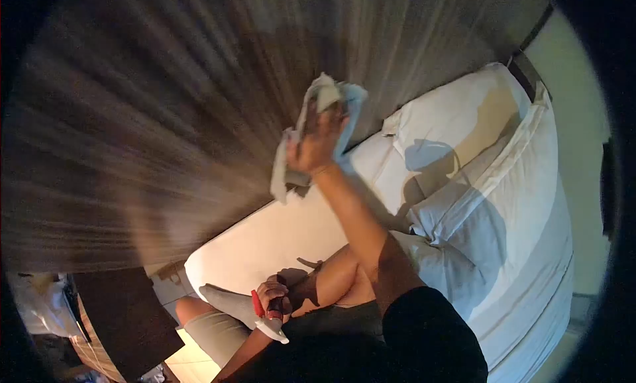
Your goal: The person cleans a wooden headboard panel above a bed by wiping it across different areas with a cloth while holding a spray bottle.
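My right hand is raised against the dark wood-grain panel, its fingers pressed on a crumpled pale cloth. The cloth's edges hang out around the hand, and one corner droops at the lower left. Down by my legs, my left hand is closed around what looks like a spray bottle, with a red part and a white part showing. Its body is mostly hidden by the fingers and shadow.
Beneath me is a bed with a white sheet, bunched at the right. A dark brown surface stands at the lower left, beside a clear plastic bag. A pale green wall rises on the right.
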Tool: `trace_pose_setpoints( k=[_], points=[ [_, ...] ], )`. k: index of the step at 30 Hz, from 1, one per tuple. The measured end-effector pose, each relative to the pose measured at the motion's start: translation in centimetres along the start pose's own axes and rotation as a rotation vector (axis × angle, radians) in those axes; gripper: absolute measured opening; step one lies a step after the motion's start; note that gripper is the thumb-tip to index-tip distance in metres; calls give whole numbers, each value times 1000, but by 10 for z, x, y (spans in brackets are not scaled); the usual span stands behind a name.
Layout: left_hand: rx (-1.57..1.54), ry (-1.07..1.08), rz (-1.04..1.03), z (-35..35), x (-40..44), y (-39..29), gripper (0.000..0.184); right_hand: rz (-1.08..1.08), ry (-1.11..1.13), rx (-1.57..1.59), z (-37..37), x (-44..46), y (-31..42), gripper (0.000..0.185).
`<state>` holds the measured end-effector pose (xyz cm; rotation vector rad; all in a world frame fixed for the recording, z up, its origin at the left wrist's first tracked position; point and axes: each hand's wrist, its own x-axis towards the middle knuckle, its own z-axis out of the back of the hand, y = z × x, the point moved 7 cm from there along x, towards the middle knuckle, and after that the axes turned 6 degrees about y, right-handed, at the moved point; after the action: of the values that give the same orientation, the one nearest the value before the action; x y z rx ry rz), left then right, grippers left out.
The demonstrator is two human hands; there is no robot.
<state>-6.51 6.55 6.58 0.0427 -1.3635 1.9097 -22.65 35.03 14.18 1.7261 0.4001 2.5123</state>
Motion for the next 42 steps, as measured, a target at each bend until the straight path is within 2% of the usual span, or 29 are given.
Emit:
trace_pose_setpoints(
  k=[1,5,6,8,10,11,13,14,15,17,21,23,24,27,29,31,35,39,42],
  points=[
    [-14,-6,-16,1,-2,0,17,-3,-29,-24,8,2,-14,77],
    [-21,-18,-37,0,-8,9,16,-337,-267,269,-3,-23,-102,72],
    [-24,-26,-44,1,-10,12,16,-571,-381,432,-4,-35,-122,70],
    [-48,-11,-42,0,-13,16,17,-804,-495,589,-10,-58,-138,68],
    [-55,-15,-67,-2,-12,15,17,-856,-344,493,-8,-55,-101,69],
    [-51,-25,-84,-1,-12,15,17,-854,-346,497,-9,-61,-90,69],
    [-59,-36,-97,-4,-14,20,18,-341,-90,92,-21,-52,-30,71],
    [-68,-48,-106,-3,-17,21,19,-364,4,171,-35,-58,-16,76],
    [-65,12,-81,-3,-18,22,26,-359,6,213,-30,-54,2,76],
    [-41,-23,-102,-1,-19,22,13,-204,171,236,-17,-28,32,81],
    [-116,-39,-13,1,-12,18,13,43,95,22,-20,-28,-16,83],
    [-7,-34,-87,-4,-19,25,14,-143,-34,66,4,-7,-52,76],
    [-100,-119,-155,-4,-21,29,15,-147,-25,43,5,-10,-67,76],
    [-61,-65,-96,-2,-13,20,12,-704,-344,518,4,-48,-139,70],
    [-78,-76,-105,-1,-12,17,8,-864,-415,553,-5,-76,-129,69],
    [-72,-70,-97,-2,-11,16,8,-835,-345,462,-17,-89,-91,69],
    [-44,-58,-72,0,-12,13,8,-566,-133,244,-25,-83,-26,68],
    [-26,-41,-50,1,-15,8,8,-474,-138,119,-28,-72,-63,67],
    [-24,-30,-42,2,-15,7,9,-635,-281,167,-37,-91,-129,66]
  ],
)
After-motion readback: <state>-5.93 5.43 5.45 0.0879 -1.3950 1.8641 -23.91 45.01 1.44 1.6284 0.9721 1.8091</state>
